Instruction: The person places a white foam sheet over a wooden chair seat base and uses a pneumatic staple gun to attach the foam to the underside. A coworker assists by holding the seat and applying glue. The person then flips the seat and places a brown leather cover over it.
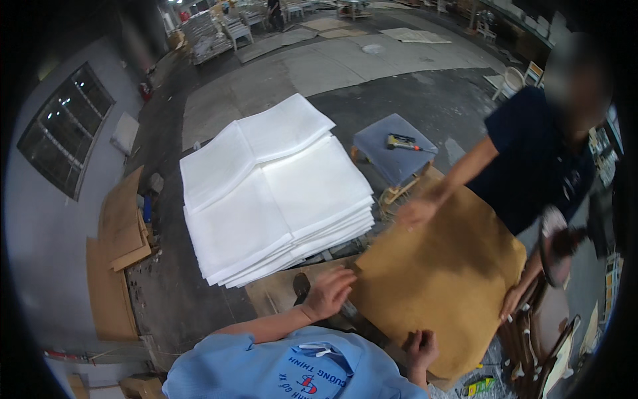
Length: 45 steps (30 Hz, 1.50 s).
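A large tan-brown sheet (432,279), perhaps paper or thin board, lies in front of me, its surface slightly bowed. Beside its left edge is my left hand (330,292), fingers loosely bent and apart, nothing visible in them. My right hand (422,351) is at the sheet's near edge with its fingers curled in; whatever they may pinch is hidden. Across the sheet stands a co-worker in a dark shirt (531,153). One co-worker's hand (417,213), smeared by motion, hovers at the far left edge; the other (512,302) touches the right edge.
A tall stack of white foam sheets (279,193) stands to the left. Behind the brown sheet, a small stool (395,149) carries a hand tool (403,142). Brown chair parts (531,339) crowd the lower right. Cardboard (109,286) leans by the left wall.
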### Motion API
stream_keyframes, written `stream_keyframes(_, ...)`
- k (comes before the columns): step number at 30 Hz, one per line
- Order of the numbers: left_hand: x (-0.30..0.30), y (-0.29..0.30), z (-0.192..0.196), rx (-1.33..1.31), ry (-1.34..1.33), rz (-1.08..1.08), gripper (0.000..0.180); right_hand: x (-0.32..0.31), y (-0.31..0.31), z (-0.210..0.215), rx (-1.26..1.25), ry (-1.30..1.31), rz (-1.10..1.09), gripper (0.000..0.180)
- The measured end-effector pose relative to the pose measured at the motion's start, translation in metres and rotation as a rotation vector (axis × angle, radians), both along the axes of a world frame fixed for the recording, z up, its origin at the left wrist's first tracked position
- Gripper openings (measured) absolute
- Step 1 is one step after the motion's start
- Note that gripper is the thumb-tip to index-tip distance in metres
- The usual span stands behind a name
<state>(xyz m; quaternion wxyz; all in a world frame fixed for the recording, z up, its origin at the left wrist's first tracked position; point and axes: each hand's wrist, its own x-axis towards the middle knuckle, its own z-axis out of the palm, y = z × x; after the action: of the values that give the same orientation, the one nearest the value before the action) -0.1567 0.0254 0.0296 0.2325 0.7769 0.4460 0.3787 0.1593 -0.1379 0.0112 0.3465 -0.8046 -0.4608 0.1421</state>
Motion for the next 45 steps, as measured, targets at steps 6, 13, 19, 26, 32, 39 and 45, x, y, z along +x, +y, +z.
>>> stream_keyframes(6,-0.14,0.07,-0.054,-0.293,0.095,0.242,0.031,-0.027,0.014,-0.004,-0.137,-0.274,-0.117,0.022)
stream_keyframes(13,-0.252,0.12,-0.093,-0.842,0.303,0.229,0.051,-0.068,0.043,0.022,-0.436,-0.311,-0.288,0.041)
stream_keyframes(19,-0.278,0.128,-0.142,-1.132,0.406,0.42,0.093,-0.081,0.054,0.022,-0.501,-0.411,-0.338,0.036)
stream_keyframes(26,-0.307,0.16,-0.252,-1.23,0.649,0.719,0.122,-0.078,0.049,-0.004,-0.515,-0.531,-0.255,0.036)
stream_keyframes(32,-0.358,0.182,-0.342,-1.066,0.844,0.96,0.113,-0.033,0.042,-0.036,-0.514,-0.383,-0.278,0.044)
stream_keyframes(39,-0.418,0.202,-0.399,-0.773,0.774,0.612,0.083,-0.044,0.025,0.005,-0.749,-0.645,-0.166,0.046)
stream_keyframes(45,-0.477,0.213,-0.362,-0.738,0.616,0.629,0.062,-0.063,0.052,0.023,-0.889,-0.525,-0.145,0.043)
